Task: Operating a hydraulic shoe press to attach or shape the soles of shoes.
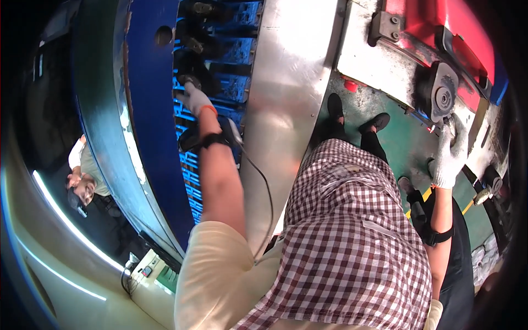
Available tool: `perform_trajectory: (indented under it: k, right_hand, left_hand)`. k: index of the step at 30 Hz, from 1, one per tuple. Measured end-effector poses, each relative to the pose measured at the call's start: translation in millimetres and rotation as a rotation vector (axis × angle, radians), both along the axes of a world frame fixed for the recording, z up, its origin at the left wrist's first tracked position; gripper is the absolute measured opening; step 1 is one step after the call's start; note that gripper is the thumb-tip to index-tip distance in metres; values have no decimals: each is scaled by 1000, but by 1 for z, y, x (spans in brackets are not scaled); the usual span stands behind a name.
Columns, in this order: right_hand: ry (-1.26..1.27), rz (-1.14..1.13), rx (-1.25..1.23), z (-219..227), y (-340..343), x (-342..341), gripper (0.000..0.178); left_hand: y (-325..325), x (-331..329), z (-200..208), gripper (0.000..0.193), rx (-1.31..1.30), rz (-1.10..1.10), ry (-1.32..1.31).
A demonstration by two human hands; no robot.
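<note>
Running up the left side, a blue machine (151, 110), lit bright blue along its open inner side. Next to it, a wide, smooth steel panel (291, 66), bright with glare. At upper right, a red machine (467, 33) by a worn, pale plate (363, 55).

Inside the blue machine, several dark pieces (201, 74): nearly black, rounded, lined up one beyond another, with paler greyish patches here and there. Too shadowed and blurred for finer detail. Beside the red machine, a single grey piece (444, 91): matte, rounded at the top, narrower toward the bottom, faced with a ringed disc, darker along its left side.

Nearest of the dark pieces right at the fingertips of the left hand (197, 100), with others farther in, and all well apart from the right hand (452, 154). Grey piece just above the right hand, with its lower end at the gloved fingertips.

Left hand in a white glove with an orange cuff, partly lost against the dark; cannot tell whether gripping or only touching. Right hand also gloved in white, with raised fingers; cannot tell whether closed on the grey piece.

Smallest: a thin dark cable (267, 181) across the steel panel and a red knob (350, 85) below the plate.
</note>
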State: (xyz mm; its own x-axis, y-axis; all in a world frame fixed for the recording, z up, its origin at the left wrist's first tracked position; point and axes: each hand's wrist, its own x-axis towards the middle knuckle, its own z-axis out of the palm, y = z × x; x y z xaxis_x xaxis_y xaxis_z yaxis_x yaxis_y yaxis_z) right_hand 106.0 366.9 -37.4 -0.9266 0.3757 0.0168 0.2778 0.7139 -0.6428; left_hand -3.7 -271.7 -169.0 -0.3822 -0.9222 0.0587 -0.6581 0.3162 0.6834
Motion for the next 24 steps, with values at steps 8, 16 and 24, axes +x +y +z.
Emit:
perform_trajectory:
  k: [8,16,24]
  right_hand:
    - [-19,17,-3,-2,9,-2,37]
    - [-22,49,74,-7,10,2,35]
    - [-67,120,80,14,6,-7,36]
  left_hand:
    - [-81,158,-20,47,740,569,254]
    - [-130,185,-16,40,1157,449,184]
    - [19,226,30,44,1528,342,931]
